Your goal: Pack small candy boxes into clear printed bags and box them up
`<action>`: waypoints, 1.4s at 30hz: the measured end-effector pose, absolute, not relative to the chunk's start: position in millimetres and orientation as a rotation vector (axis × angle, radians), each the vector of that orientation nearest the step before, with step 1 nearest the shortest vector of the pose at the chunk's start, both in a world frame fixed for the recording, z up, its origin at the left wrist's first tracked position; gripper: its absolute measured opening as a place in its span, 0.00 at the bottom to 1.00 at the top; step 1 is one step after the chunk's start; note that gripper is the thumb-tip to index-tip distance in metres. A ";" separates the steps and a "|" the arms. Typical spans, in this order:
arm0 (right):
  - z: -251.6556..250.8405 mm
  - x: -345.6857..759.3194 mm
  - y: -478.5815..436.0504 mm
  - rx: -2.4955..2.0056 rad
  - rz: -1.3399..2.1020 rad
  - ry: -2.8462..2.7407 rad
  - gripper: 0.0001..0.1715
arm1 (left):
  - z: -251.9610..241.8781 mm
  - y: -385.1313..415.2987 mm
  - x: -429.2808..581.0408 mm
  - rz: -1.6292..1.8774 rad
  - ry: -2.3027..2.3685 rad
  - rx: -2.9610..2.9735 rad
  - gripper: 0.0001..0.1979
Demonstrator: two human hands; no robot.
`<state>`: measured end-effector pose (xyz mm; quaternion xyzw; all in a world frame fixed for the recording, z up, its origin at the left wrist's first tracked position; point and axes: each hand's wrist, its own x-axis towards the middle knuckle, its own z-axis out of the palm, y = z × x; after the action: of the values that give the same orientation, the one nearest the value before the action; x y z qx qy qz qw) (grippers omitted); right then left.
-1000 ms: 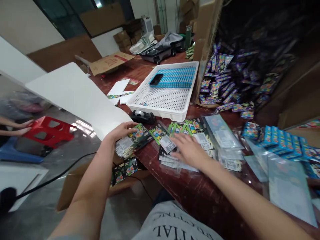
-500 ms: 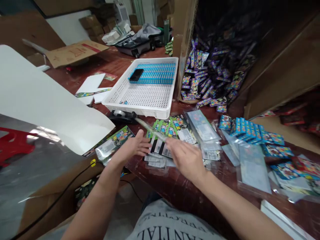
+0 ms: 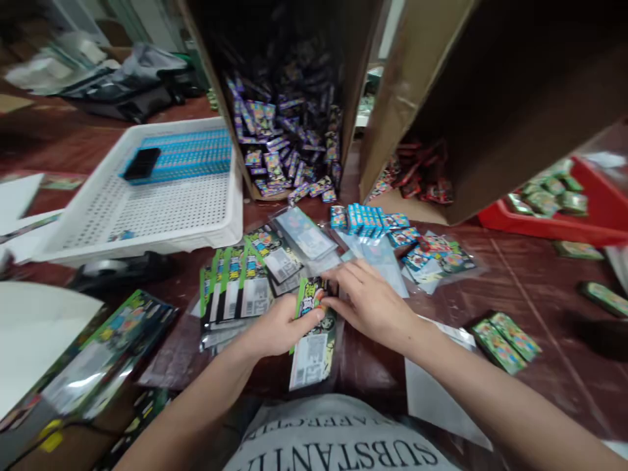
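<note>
A green-and-black printed packet in a clear sleeve is held in front of my body, tilted, with a barcode label on its lower half. My left hand grips its left edge, thumb lying across the printed face. At the upper right edge, my right hand pinches with bent fingers, which hide that corner. Just left of my hands lies an overlapping row of similar packets. Beyond my fingers are clear sleeves with pale backs, and a tape dispenser sits to the left.
A white perforated basket holds blue boxes and a black phone-like object. Cardboard boxes of purple packs and red packs stand behind. Small blue boxes, green packs and a red bin are rightward.
The view has swung right. My left hand, open before, now grips the packet. My right hand, which held a thin edge-on item near the dispenser, is now at the packet's upper edge.
</note>
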<state>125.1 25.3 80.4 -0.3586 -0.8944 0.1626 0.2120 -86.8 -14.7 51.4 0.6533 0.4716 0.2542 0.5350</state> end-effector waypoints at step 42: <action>31.8 124.0 56.2 -1.662 0.324 -2.414 0.25 | 17.1 85.1 -93.5 1.160 2.131 2.035 0.24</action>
<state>124.0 56.2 31.8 -0.5611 -0.8148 0.1093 0.0963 -93.5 85.1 17.1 0.6426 0.6729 0.3662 -0.0127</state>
